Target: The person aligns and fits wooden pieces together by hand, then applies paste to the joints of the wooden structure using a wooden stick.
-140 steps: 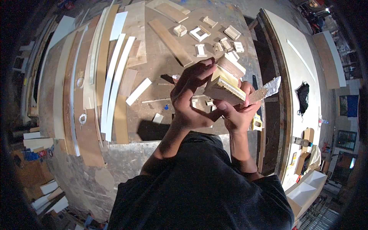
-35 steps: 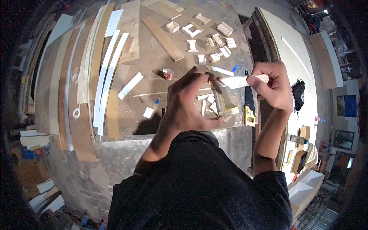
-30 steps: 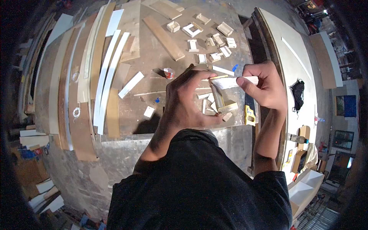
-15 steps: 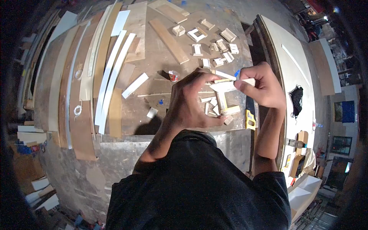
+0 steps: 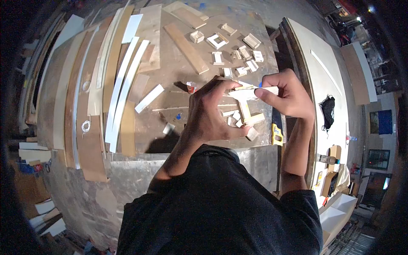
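My left hand (image 5: 209, 109) grips a small wooden frame (image 5: 245, 110) between the thumb at its lower end and the fingers at its upper end. My right hand (image 5: 284, 94) is closed in a pinch on a flat stick with a whitish coating (image 5: 246, 93), which lies against the upper part of the frame. Beneath the hands, small wood offcuts (image 5: 232, 117) lie on the brown work table (image 5: 170, 72). A saw with a yellow handle (image 5: 277, 134) rests at the table's right edge. Behind my left hand stands a small red and white cup (image 5: 191, 87).
Several small wooden assemblies (image 5: 217, 40) sit on the far part of the table. Long boards and white strips (image 5: 123, 93) lie at the left. On the pale table (image 5: 325, 80) at the right are a black cloth-like bundle (image 5: 327, 112) and a bottle (image 5: 327, 159).
The coated stick came into my right hand since the oldest frame, where that hand helped hold the frame. Lately my right hand has shifted slightly left, with the stick against the frame.
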`<action>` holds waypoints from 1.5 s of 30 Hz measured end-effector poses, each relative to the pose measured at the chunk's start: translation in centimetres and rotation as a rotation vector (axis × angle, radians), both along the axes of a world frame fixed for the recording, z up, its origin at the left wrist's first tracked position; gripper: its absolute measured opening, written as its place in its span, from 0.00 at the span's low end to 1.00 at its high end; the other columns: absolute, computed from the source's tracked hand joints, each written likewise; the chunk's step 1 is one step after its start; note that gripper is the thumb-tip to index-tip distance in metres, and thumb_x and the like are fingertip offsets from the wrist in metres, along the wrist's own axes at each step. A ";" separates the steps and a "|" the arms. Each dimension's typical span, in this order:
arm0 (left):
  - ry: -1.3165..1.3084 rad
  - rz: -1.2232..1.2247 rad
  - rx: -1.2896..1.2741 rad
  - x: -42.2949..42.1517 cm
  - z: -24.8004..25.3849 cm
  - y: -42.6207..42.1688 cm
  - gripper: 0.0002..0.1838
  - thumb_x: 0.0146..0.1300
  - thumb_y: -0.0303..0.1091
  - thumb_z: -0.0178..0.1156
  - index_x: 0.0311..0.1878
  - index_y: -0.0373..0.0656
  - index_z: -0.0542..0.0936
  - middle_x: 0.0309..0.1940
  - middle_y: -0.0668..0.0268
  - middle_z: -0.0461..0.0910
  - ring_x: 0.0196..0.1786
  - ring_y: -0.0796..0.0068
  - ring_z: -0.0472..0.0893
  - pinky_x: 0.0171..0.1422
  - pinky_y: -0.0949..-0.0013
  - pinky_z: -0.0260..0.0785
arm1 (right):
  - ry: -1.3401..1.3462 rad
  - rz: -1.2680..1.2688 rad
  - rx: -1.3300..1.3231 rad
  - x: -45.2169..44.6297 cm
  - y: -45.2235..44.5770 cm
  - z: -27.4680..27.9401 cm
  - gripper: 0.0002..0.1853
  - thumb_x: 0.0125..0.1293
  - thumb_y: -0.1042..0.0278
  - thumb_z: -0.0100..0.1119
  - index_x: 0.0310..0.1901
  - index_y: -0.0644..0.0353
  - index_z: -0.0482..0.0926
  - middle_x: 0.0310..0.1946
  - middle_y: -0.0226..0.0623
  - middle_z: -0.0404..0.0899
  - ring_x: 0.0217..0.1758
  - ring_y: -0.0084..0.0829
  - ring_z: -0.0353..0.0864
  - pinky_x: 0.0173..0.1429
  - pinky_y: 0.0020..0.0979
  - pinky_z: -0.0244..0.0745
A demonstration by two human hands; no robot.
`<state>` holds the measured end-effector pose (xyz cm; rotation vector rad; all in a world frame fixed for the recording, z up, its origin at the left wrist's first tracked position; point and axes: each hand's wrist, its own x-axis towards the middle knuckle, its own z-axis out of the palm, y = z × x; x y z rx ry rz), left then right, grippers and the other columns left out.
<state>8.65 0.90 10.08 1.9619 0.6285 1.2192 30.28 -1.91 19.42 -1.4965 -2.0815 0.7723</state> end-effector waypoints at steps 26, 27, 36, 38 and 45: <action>-0.001 0.025 -0.031 1.0 -0.7 2.3 0.38 0.31 0.45 0.78 0.49 0.38 0.77 0.43 0.56 0.82 0.47 0.58 0.83 0.52 0.60 0.74 | -0.051 -0.032 -0.043 0.9 2.7 -0.1 0.10 0.59 0.68 0.65 0.25 0.66 0.82 0.10 0.30 0.66 0.15 0.18 0.60 0.20 0.29 0.53; -0.001 0.030 -0.030 1.0 -0.8 2.4 0.38 0.31 0.45 0.78 0.49 0.38 0.77 0.43 0.56 0.82 0.47 0.58 0.83 0.52 0.60 0.74 | -0.035 -0.039 -0.062 1.1 2.8 -0.2 0.10 0.59 0.69 0.65 0.25 0.67 0.82 0.11 0.31 0.67 0.15 0.18 0.60 0.20 0.28 0.53; -0.023 0.030 -0.044 0.7 -0.5 2.2 0.39 0.31 0.47 0.79 0.49 0.37 0.77 0.42 0.54 0.82 0.45 0.59 0.84 0.51 0.61 0.75 | -0.078 0.001 0.036 0.2 2.5 0.1 0.11 0.59 0.68 0.65 0.23 0.65 0.81 0.10 0.33 0.65 0.14 0.20 0.60 0.20 0.30 0.52; -0.063 0.017 -0.061 0.7 -0.5 2.2 0.39 0.31 0.47 0.79 0.49 0.36 0.77 0.41 0.54 0.82 0.44 0.58 0.84 0.50 0.61 0.75 | -0.050 -0.033 -0.018 0.4 2.3 0.2 0.13 0.59 0.69 0.65 0.21 0.66 0.77 0.11 0.30 0.65 0.16 0.17 0.59 0.21 0.29 0.51; -0.060 0.008 -0.105 0.2 -0.1 2.3 0.38 0.31 0.47 0.79 0.46 0.34 0.78 0.38 0.55 0.83 0.41 0.65 0.84 0.49 0.65 0.75 | 0.111 -0.108 0.025 2.6 1.6 -0.6 0.16 0.66 0.62 0.60 0.26 0.67 0.80 0.16 0.31 0.72 0.21 0.18 0.67 0.26 0.27 0.57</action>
